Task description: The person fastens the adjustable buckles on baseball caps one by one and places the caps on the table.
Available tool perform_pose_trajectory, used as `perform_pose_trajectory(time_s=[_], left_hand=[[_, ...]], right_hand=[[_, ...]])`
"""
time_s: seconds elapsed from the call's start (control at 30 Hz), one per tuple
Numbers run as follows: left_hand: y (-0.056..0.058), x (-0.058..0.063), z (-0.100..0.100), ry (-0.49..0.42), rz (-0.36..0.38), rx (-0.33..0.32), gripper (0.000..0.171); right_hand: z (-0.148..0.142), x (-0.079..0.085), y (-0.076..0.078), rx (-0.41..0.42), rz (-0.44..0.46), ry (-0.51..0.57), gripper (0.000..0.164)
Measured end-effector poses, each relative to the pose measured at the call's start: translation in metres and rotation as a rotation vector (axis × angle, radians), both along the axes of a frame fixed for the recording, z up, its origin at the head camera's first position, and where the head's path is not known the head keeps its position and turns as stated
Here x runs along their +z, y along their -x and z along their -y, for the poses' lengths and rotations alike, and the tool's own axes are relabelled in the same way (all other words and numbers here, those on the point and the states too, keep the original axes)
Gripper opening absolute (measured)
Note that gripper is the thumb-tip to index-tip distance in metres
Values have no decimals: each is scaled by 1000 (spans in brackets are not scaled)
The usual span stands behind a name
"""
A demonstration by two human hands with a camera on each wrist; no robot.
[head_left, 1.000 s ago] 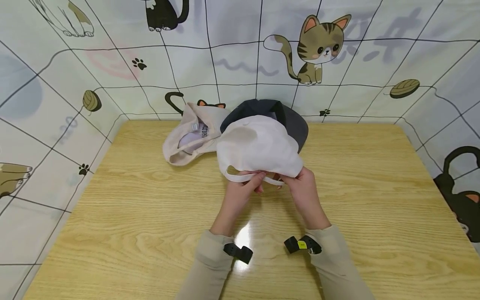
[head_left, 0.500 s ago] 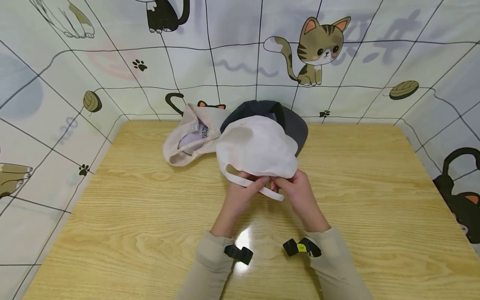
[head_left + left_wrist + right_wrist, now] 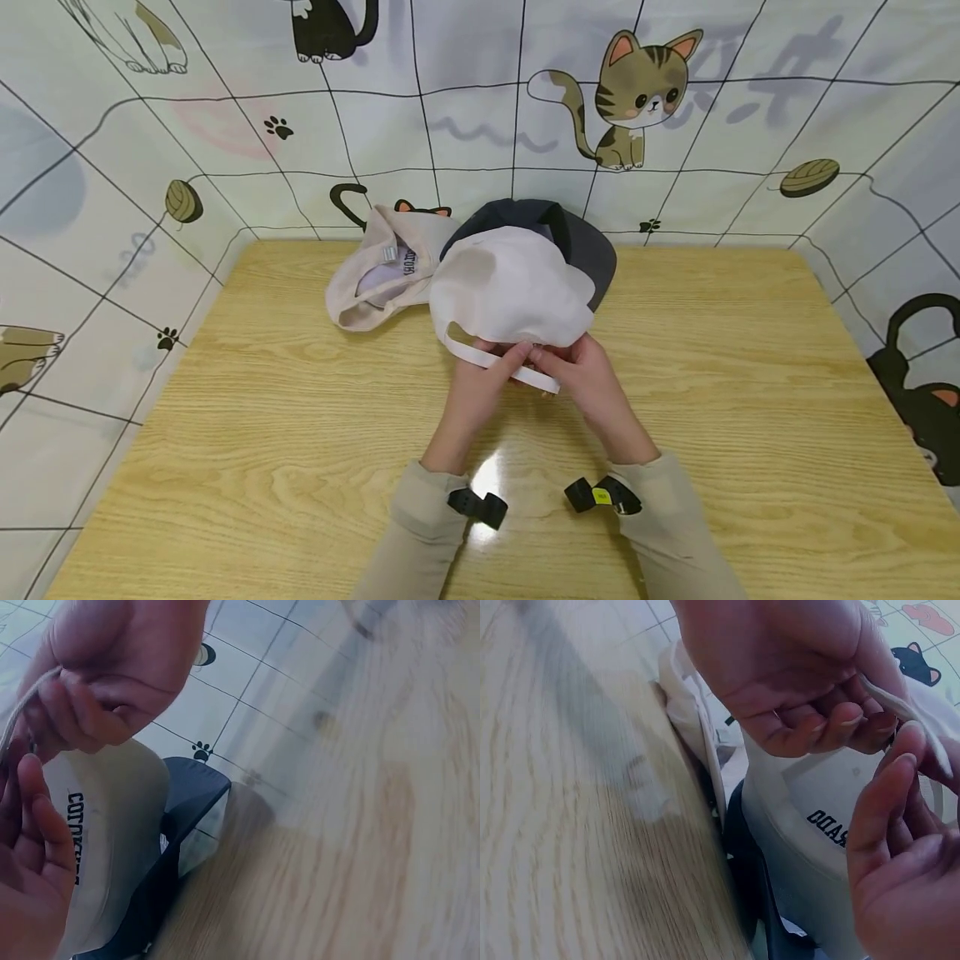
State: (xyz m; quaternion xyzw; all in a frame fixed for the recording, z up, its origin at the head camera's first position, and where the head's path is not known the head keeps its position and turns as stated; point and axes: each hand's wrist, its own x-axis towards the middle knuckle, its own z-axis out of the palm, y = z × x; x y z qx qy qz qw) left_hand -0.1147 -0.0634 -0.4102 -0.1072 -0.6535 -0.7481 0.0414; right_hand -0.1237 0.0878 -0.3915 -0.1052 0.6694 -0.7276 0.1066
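Note:
A white cap (image 3: 510, 279) is held by its back edge between both hands, its crown facing up in the head view. My left hand (image 3: 480, 383) pinches the edge at the back opening, its thumb over the white strap (image 3: 538, 380). The strap's free end sticks out toward my right wrist. My right hand (image 3: 588, 379) pinches the cap's rim right of the opening, thumb tip close to the left thumb. Dark lettering (image 3: 825, 825) shows on the cap in the right wrist view. Exactly what the fingertips work on is partly hidden behind the strap.
Behind the white cap lies a dark navy cap (image 3: 596, 254), partly covered in the head view. A beige cap (image 3: 352, 292) rests to its left, its inside showing. All are on a wood-grain table (image 3: 262, 442), before a cat-printed cloth wall (image 3: 472, 133).
The strap's end has come away from the cap's right side and now hangs free. My right hand has shifted left, bringing the two thumbs together.

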Motion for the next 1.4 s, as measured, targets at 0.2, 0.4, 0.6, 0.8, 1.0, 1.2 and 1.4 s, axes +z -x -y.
perform_pose_trajectory(time_s=[0.2, 0.4, 0.6, 0.8, 1.0, 1.2, 1.4], left_hand=[[-1, 3, 2, -146, 82, 130, 16], [-1, 6, 4, -252, 109, 210, 15], [-3, 8, 2, -218, 103, 151, 16], [-3, 8, 1, -147, 111, 129, 23], [-4, 8, 5, -50, 95, 175, 47], [-3, 9, 10, -61, 38, 291, 50], [-9, 22, 10, -179, 80, 428, 45]], right_hand=[[1, 0, -3, -33, -92, -157, 28], [6, -2, -7, -75, -473, -431, 22], [10, -7, -7, -114, -705, -453, 28], [9, -7, -8, -154, -631, -414, 18], [7, -1, -7, -75, -302, -241, 16], [4, 2, -5, 93, -137, 17, 13], [4, 1, -6, 180, -111, 42, 12]])
